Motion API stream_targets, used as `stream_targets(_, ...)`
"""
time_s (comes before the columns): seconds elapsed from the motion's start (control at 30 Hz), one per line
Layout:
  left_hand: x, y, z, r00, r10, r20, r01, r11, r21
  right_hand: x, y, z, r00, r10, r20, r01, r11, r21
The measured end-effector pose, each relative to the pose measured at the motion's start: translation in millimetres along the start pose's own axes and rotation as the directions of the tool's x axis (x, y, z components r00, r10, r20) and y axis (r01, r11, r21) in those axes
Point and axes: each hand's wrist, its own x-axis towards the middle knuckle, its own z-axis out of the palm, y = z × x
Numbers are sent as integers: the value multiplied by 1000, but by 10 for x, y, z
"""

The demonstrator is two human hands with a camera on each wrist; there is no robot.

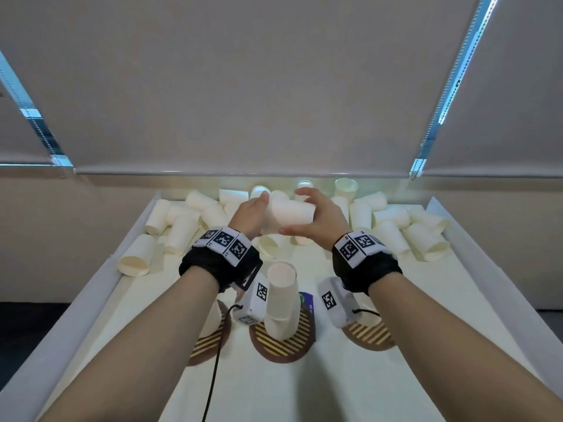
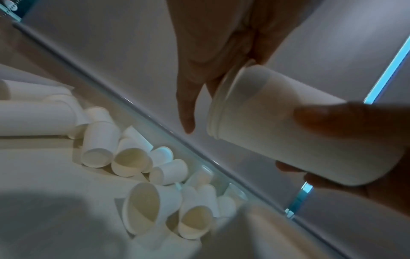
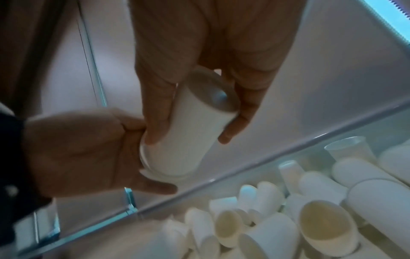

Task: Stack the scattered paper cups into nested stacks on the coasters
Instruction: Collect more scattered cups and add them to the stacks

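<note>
Both hands hold a white paper cup [image 1: 286, 214] on its side in the air above the pile; a second rim shows at its mouth, so another cup seems nested in it [image 2: 288, 133]. My left hand [image 1: 263, 213] grips the rim end [image 3: 153, 168]. My right hand [image 1: 297, 210] grips the base end [image 3: 199, 113] between thumb and fingers. Below, a nested stack of upturned cups [image 1: 281, 300] stands on the middle striped coaster [image 1: 283, 342]. The left coaster [image 1: 207, 342] and right coaster [image 1: 368, 336] are partly hidden by my wrists.
Several loose cups lie on their sides across the far end of the white tray, left [image 1: 179, 229] and right [image 1: 393, 223]. One cup [image 1: 135, 257] lies alone by the tray's left wall [image 1: 91, 287]. A black cable [image 1: 213, 382] hangs from my left wrist.
</note>
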Motion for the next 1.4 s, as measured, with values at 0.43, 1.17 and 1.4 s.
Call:
stream_targets(0.43, -784, -166, 17, 1000, -1, -6, 3, 936, 353, -722, -272, -10, 970, -244, 16, 243, 955, -168)
stream_targets(1.17, -843, -1102, 283, 923, -219, 316, 36, 867, 496, -992, 563, 366, 926, 245, 288, -244, 969, -40)
stream_targets(1.4, -1010, -1067, 716, 882, -206, 424, -98, 800, 592, -1320, 898, 119, 911, 348, 223, -361, 932, 21)
